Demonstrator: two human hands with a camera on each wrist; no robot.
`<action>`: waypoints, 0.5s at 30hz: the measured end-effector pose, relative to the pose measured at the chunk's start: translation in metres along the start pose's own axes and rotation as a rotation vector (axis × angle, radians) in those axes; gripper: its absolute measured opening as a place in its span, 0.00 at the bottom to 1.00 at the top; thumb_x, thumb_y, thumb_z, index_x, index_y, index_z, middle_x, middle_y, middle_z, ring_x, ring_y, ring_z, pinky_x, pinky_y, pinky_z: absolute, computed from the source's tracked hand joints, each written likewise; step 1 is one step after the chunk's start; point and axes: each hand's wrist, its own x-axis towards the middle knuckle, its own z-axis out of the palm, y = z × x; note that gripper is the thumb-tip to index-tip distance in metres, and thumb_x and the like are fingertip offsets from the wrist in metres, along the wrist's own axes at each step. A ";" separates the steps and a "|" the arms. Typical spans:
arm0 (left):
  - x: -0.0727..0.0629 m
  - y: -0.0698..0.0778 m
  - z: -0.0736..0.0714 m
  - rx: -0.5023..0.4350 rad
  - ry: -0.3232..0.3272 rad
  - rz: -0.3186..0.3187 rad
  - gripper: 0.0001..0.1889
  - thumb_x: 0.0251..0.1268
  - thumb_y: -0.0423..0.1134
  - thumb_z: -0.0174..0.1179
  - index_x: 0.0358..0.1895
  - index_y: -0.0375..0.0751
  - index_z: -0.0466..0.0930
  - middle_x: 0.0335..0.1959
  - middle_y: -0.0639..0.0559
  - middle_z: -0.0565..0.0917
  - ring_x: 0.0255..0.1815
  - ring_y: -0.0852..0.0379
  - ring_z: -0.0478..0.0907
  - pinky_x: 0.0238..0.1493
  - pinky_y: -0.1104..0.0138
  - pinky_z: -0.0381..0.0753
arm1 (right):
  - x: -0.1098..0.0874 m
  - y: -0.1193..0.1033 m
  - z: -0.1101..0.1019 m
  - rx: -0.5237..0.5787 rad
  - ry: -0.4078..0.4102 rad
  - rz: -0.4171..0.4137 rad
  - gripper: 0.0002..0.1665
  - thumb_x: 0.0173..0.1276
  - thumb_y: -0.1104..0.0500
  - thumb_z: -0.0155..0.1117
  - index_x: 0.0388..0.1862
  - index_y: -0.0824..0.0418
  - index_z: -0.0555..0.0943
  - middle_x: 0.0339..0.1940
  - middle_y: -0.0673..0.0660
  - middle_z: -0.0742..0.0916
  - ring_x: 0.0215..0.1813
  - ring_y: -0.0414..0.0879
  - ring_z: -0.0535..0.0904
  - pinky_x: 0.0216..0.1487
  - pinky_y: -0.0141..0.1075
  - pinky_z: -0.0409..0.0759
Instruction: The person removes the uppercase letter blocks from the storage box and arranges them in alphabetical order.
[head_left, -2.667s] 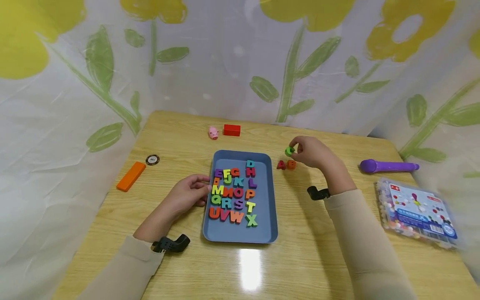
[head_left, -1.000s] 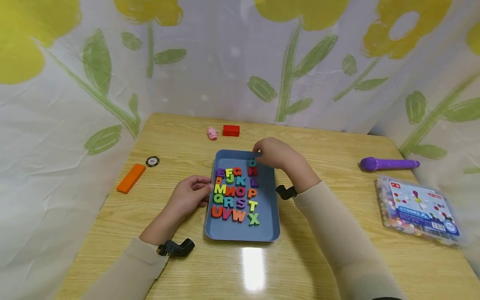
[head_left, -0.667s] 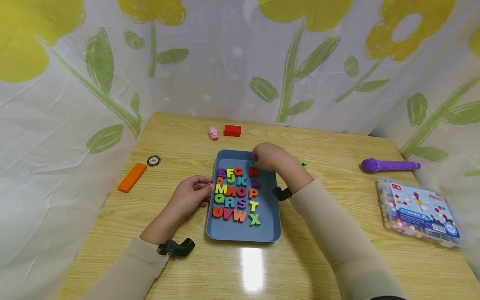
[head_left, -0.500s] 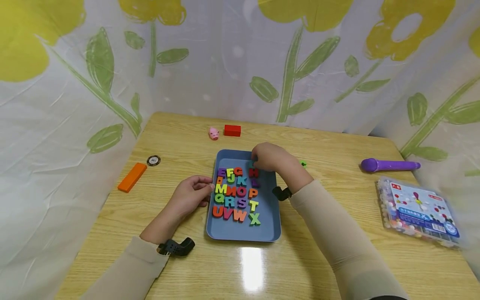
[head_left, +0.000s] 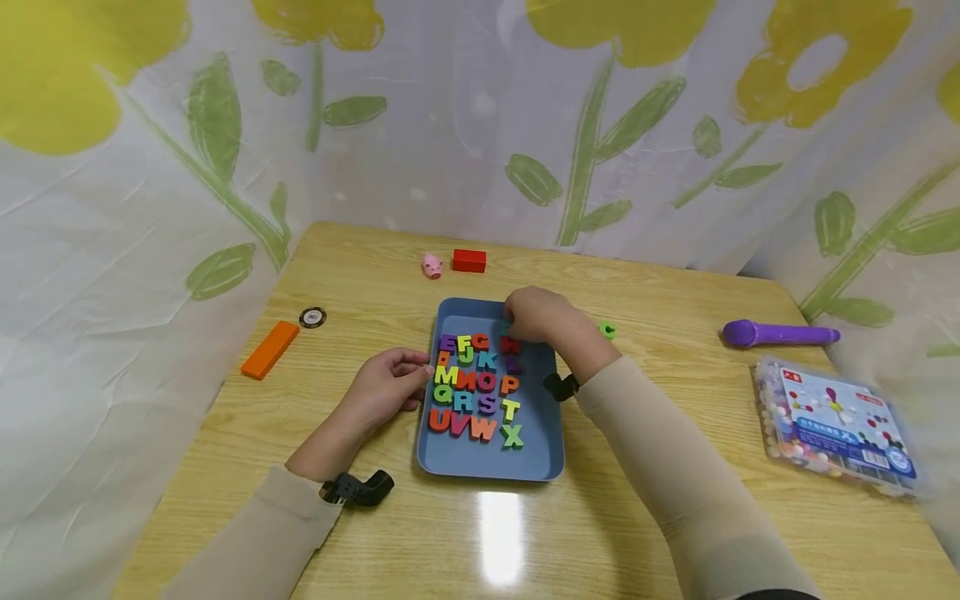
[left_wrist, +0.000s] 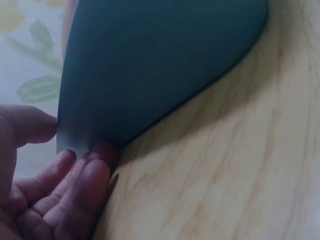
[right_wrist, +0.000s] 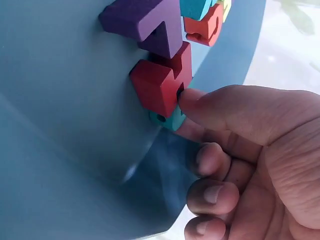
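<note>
Colourful toy letters, such as the green X [head_left: 513,437] and the orange W [head_left: 483,429], lie in rows in a shallow blue tray [head_left: 491,468]. My left hand [head_left: 384,385] holds the tray's left side, thumb at the rim and curled fingers against the outer wall [left_wrist: 160,60]. My right hand [head_left: 542,318] reaches over the tray's far right corner. There its thumb and index finger pinch the teal letter D [right_wrist: 172,120], which is partly hidden behind the red letter H [right_wrist: 157,87]. A purple letter L [right_wrist: 150,22] lies beyond. On the table stands a green letter C [head_left: 607,330], right of my forearm.
A pink pig figure [head_left: 431,266] and a red block [head_left: 469,261] stand behind the tray. Leftward lie an orange block [head_left: 270,350] and a round chip [head_left: 312,317]. A purple stick-shaped toy [head_left: 780,334] and a clear box of beads [head_left: 836,425] lie at right.
My right hand has let go of the green C on the table at right and moved left into the tray, onto the D. Its forearm now hides the A and B. The left hand stays.
</note>
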 end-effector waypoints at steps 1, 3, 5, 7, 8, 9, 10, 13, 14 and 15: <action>0.000 0.000 0.000 -0.001 -0.002 0.003 0.20 0.79 0.44 0.66 0.66 0.38 0.82 0.57 0.39 0.89 0.42 0.54 0.88 0.40 0.65 0.89 | 0.000 0.001 0.000 -0.003 -0.001 0.001 0.08 0.76 0.59 0.68 0.35 0.59 0.86 0.29 0.53 0.76 0.33 0.49 0.74 0.35 0.41 0.70; 0.000 0.001 0.000 0.000 -0.005 0.008 0.20 0.80 0.44 0.66 0.66 0.38 0.82 0.58 0.38 0.89 0.42 0.54 0.87 0.40 0.65 0.89 | 0.000 0.001 0.000 -0.005 0.003 0.000 0.08 0.75 0.58 0.70 0.34 0.59 0.85 0.28 0.53 0.76 0.33 0.49 0.74 0.35 0.40 0.70; 0.000 0.000 0.001 -0.002 -0.005 0.010 0.20 0.80 0.44 0.66 0.66 0.38 0.82 0.58 0.38 0.89 0.42 0.54 0.87 0.40 0.65 0.88 | 0.000 0.002 0.001 -0.008 0.014 -0.006 0.09 0.75 0.57 0.70 0.34 0.59 0.85 0.29 0.52 0.77 0.33 0.48 0.74 0.35 0.40 0.70; 0.000 0.000 0.001 -0.003 -0.010 0.014 0.20 0.80 0.44 0.65 0.66 0.37 0.82 0.57 0.38 0.89 0.41 0.55 0.87 0.40 0.65 0.88 | -0.001 0.002 0.001 -0.013 0.024 -0.011 0.10 0.76 0.57 0.71 0.34 0.59 0.85 0.29 0.53 0.77 0.33 0.49 0.75 0.35 0.40 0.71; 0.000 0.000 0.001 -0.005 -0.011 0.014 0.20 0.80 0.44 0.65 0.66 0.36 0.82 0.57 0.38 0.89 0.41 0.55 0.87 0.40 0.65 0.88 | -0.001 0.002 0.002 -0.010 0.031 -0.011 0.09 0.76 0.56 0.71 0.34 0.59 0.85 0.29 0.53 0.79 0.34 0.49 0.76 0.35 0.40 0.72; 0.000 0.000 0.001 -0.007 -0.013 0.013 0.20 0.80 0.44 0.65 0.66 0.36 0.82 0.57 0.38 0.89 0.41 0.55 0.87 0.40 0.65 0.88 | 0.000 0.002 0.002 -0.012 0.037 -0.013 0.10 0.76 0.56 0.71 0.34 0.59 0.85 0.30 0.53 0.79 0.34 0.49 0.76 0.35 0.40 0.72; -0.001 0.001 0.001 -0.009 -0.014 0.012 0.20 0.80 0.43 0.65 0.66 0.36 0.82 0.57 0.38 0.89 0.41 0.55 0.87 0.40 0.65 0.89 | 0.000 0.002 0.002 -0.014 0.041 -0.014 0.10 0.76 0.56 0.71 0.35 0.59 0.85 0.30 0.53 0.79 0.34 0.49 0.76 0.36 0.41 0.72; -0.001 0.001 0.001 -0.006 -0.014 0.013 0.20 0.80 0.44 0.65 0.66 0.36 0.82 0.57 0.38 0.89 0.41 0.55 0.88 0.40 0.65 0.89 | 0.000 0.001 0.004 -0.018 0.052 -0.015 0.09 0.76 0.56 0.72 0.36 0.59 0.86 0.32 0.54 0.82 0.35 0.50 0.78 0.36 0.41 0.74; -0.001 0.001 0.001 -0.003 -0.012 0.013 0.20 0.80 0.44 0.65 0.66 0.36 0.82 0.57 0.38 0.89 0.41 0.55 0.88 0.40 0.65 0.89 | 0.000 0.001 0.004 -0.021 0.056 -0.014 0.09 0.75 0.55 0.72 0.37 0.59 0.87 0.33 0.54 0.83 0.36 0.50 0.78 0.37 0.41 0.74; -0.001 0.001 0.000 0.000 -0.012 0.014 0.20 0.80 0.44 0.65 0.66 0.37 0.82 0.56 0.39 0.89 0.41 0.55 0.88 0.40 0.65 0.89 | 0.000 0.000 0.005 -0.024 0.058 -0.014 0.09 0.75 0.55 0.72 0.38 0.59 0.87 0.34 0.54 0.83 0.36 0.50 0.78 0.37 0.41 0.75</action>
